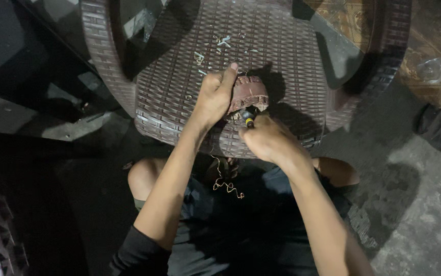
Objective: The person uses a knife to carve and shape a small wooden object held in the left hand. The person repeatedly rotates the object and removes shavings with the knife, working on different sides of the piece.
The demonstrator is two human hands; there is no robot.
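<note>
The left hand (214,97) is clamped over a round, reddish-brown wound part (248,94) — a motor-like piece with ridged windings — pressing it against the seat of a brown woven plastic chair (179,76), near the seat's front edge. The right hand (267,139) is closed around a small tool with a yellow-banded handle (248,120), its tip at the part's lower side. A curl of thin copper wire (224,183) hangs below the seat's front edge — over the person's lap.
</note>
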